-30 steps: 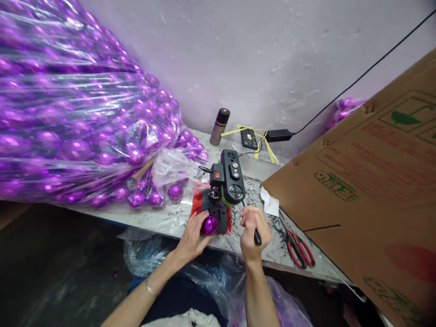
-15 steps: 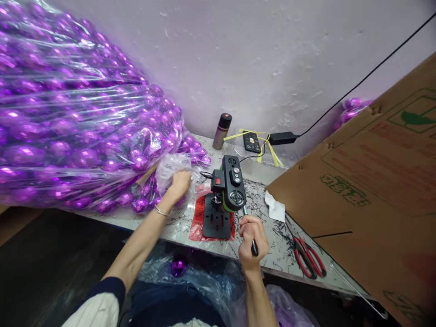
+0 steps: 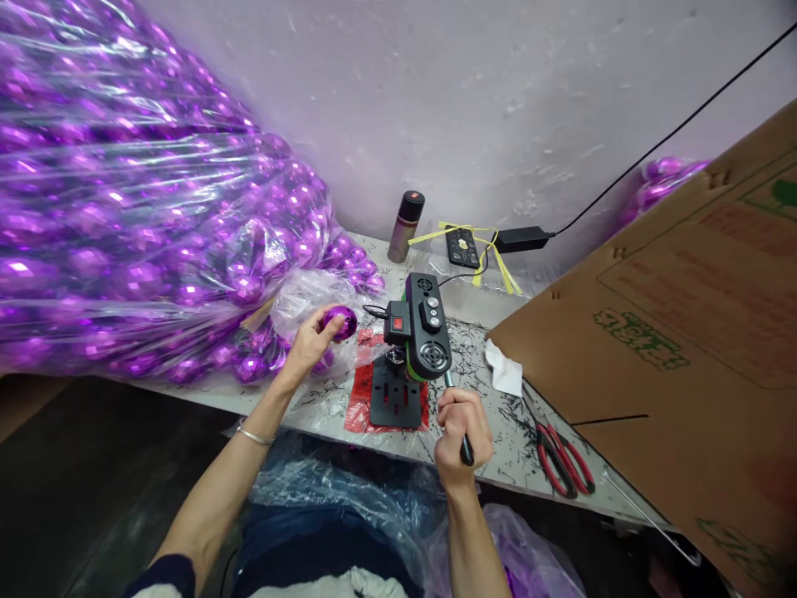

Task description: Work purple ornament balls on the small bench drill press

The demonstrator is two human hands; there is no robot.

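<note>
Between the thumb and fingers of my left hand [image 3: 312,340] is a shiny purple ball [image 3: 340,324], held just left of a small black machine [image 3: 428,325]. My right hand [image 3: 462,432] is wrapped round the machine's lever handle [image 3: 466,450], on its near right side. The machine's slotted black base plate [image 3: 395,405] sits on a red plastic sheet [image 3: 357,404]. Behind my left hand lies crumpled clear plastic [image 3: 311,291], beside a huge clear bag of purple balls [image 3: 155,241].
A dark bottle [image 3: 406,227], a phone [image 3: 462,247] with yellow strips and a black power adapter [image 3: 521,239] lie towards the wall. On the right are white paper [image 3: 503,370], red-handled scissors [image 3: 564,461] and a large cardboard box [image 3: 703,349]. Black bits litter the table [image 3: 486,453].
My left hand has come away from the crumpled plastic with a purple ball now showing in its fingers. My right hand stays on the lever. The view has shifted slightly.
</note>
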